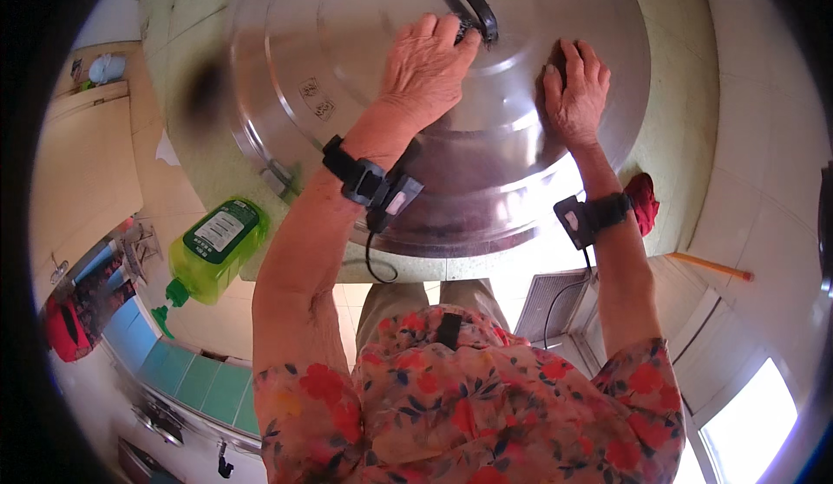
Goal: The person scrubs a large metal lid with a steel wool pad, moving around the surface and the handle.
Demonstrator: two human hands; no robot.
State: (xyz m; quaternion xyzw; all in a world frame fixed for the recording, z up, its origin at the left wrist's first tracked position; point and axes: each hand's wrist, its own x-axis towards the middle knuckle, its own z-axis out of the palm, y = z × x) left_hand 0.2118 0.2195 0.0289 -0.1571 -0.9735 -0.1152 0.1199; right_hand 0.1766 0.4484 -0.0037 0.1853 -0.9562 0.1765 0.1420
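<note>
A large round stainless-steel lid [364, 48], stepped and domed, fills the space before me. A black arched handle [478, 2] stands at its centre. Beside the near foot of that handle, the bent fingers of my left hand [426, 67] press on a small dark, glinting pad [464, 27], apparently a wire scourer. Most of the pad is hidden under the fingers. My right hand [578, 90] rests on the lid's right slope, fingers slightly spread, with nothing seen in it. Both wrists wear black straps with small cabled devices.
The lid lies on a pale green tiled counter [677, 113]. At the counter's left edge is a green pump bottle of liquid [218, 243]. A red cloth [643, 204] lies near my right forearm. An orange stick [712, 267] juts out at right.
</note>
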